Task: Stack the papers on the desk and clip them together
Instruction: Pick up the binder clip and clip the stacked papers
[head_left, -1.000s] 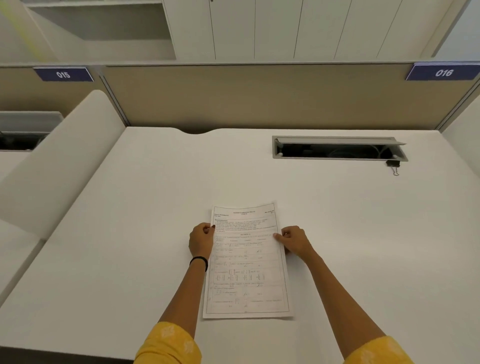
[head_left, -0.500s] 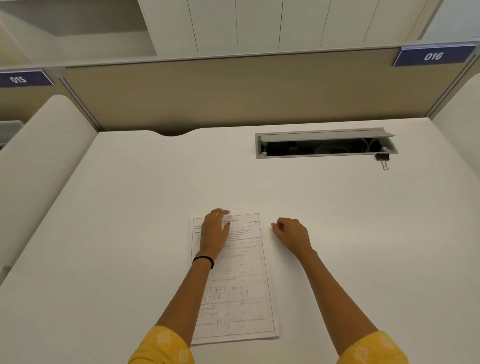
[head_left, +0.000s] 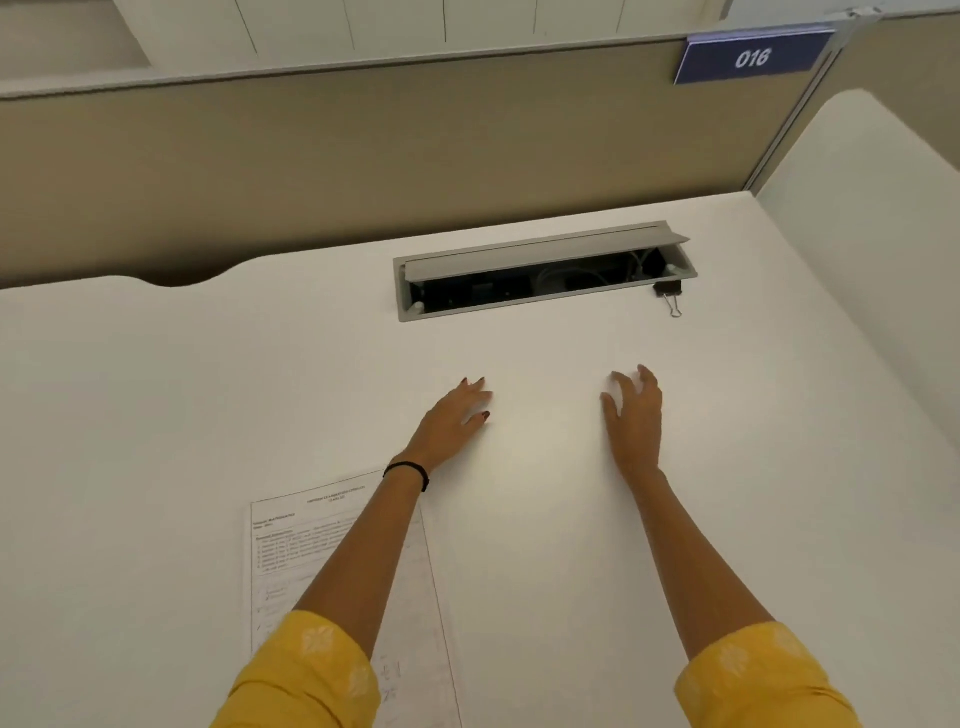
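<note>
Lying flat, printed papers (head_left: 291, 540)

Office cubicle, white desk (head_left: 208, 395), tan partition (head_left: 363, 156), numbered sign (head_left: 751, 57)

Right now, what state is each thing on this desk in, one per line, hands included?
Papers: flat on the desk, unclipped, left forearm over them.
Binder clip: lying by the cable tray, untouched.
Cable tray lid: propped open.
Left hand: open, empty.
Right hand: open, empty, fingers spread.
</note>
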